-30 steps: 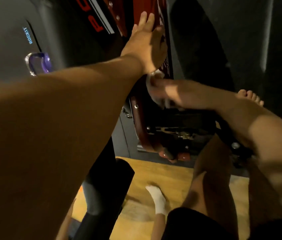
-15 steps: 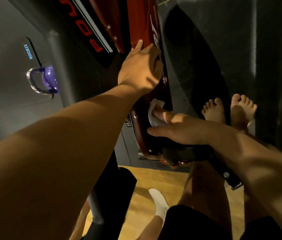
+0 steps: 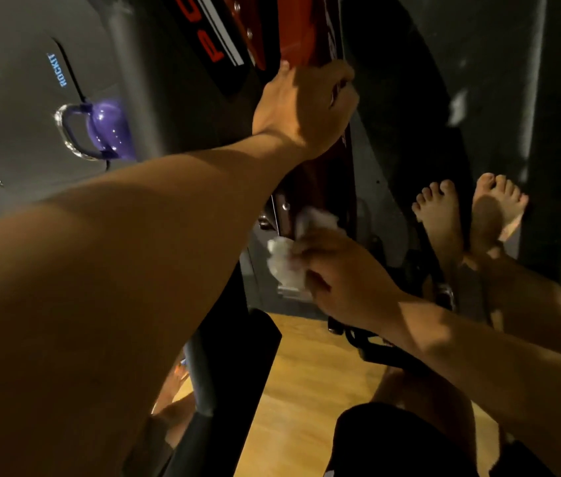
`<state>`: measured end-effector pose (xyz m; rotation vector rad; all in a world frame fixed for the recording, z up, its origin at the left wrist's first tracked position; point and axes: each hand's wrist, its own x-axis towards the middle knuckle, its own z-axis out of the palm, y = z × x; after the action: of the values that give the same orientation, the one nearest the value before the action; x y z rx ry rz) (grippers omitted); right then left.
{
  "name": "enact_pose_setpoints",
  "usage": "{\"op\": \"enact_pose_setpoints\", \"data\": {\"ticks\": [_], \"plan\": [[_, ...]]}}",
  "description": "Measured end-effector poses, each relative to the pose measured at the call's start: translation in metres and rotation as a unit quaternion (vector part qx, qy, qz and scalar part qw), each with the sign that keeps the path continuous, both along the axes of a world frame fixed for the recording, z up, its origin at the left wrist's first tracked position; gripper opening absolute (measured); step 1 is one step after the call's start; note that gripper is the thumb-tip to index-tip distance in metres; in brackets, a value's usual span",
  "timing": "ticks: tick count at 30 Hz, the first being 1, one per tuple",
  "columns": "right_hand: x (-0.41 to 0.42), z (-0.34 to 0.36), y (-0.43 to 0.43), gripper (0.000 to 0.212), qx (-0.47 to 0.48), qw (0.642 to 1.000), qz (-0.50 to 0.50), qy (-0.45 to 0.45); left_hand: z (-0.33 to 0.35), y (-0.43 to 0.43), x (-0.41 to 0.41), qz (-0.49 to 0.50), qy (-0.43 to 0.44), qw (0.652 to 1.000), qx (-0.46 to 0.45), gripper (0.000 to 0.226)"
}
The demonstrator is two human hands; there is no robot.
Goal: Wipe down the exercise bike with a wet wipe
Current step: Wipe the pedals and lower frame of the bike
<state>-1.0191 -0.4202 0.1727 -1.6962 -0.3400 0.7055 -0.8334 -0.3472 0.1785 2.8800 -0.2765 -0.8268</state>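
The word "ROCKIT" (image 3: 60, 69) is printed in pale blue on the grey surface (image 3: 7, 108) at the upper left, just above a purple kettlebell (image 3: 108, 127) with a silver handle. On the black part of the exercise bike (image 3: 301, 32), red lettering (image 3: 212, 49) can be read only in part: a "P" is clear, and 1 more letter above it is cut off by the edge of the view. White and red stripes are run alongside it. Small writing on the edge of the bike's red panel, near the left hand, is too blurred to be read.

The left arm is stretched forward across the view from the lower left. The left hand (image 3: 303, 108) is closed over the edge of the red panel, with the fingers curled round it and the back of the hand turned to the camera. Below it, the right hand (image 3: 344, 273) is extended from the lower right. The crumpled white wet wipe (image 3: 287, 261) is gripped in its curled fingers and is held against the lower end of the red panel, just beside a silver bolt (image 3: 286, 206). 2 bare feet (image 3: 441, 215) are seen side by side on the dark floor to the right of the bike, and a wooden floor (image 3: 306, 373) is seen beneath the arms.
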Motion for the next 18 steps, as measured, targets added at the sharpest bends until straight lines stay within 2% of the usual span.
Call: {"op": "enact_pose_setpoints", "data": {"ticks": [2,6,7,9,11,12,15,16,18], "plan": [[-0.008,-0.012,-0.011,0.005,0.005,0.997,-0.069,0.03,-0.003,0.001,0.001,0.01,0.017,1.0,-0.013,0.036],[-0.013,-0.01,-0.016,0.01,0.008,0.992,-0.115,0.048,-0.007,0.002,0.0,-0.004,0.014,1.0,-0.008,0.042],[-0.009,-0.009,-0.012,0.016,0.013,0.986,-0.155,0.052,-0.009,0.004,0.0,-0.012,0.015,1.0,0.002,0.042],[0.018,-0.012,-0.009,0.021,0.007,0.958,-0.265,0.108,-0.009,0.003,-0.001,-0.029,0.011,1.0,0.004,0.042],[0.054,-0.021,-0.004,0.016,0.004,0.913,-0.349,0.21,-0.01,0.002,-0.001,-0.044,0.011,0.999,0.003,0.042],[0.064,-0.027,0.001,0.017,0.005,0.901,-0.353,0.251,-0.011,0.002,-0.001,-0.044,0.011,0.999,0.004,0.042],[0.035,-0.041,0.03,0.041,-0.091,0.931,-0.258,0.242,-0.014,0.004,0.002,-0.054,0.003,0.999,0.005,0.046],[0.021,-0.038,0.035,0.045,-0.093,0.932,-0.244,0.252,-0.015,0.005,0.004,-0.07,0.01,0.997,0.016,0.049],[0.013,-0.036,0.042,0.042,-0.051,0.912,-0.242,0.326,-0.018,0.005,0.008,-0.107,0.022,0.993,0.038,0.05]]}}
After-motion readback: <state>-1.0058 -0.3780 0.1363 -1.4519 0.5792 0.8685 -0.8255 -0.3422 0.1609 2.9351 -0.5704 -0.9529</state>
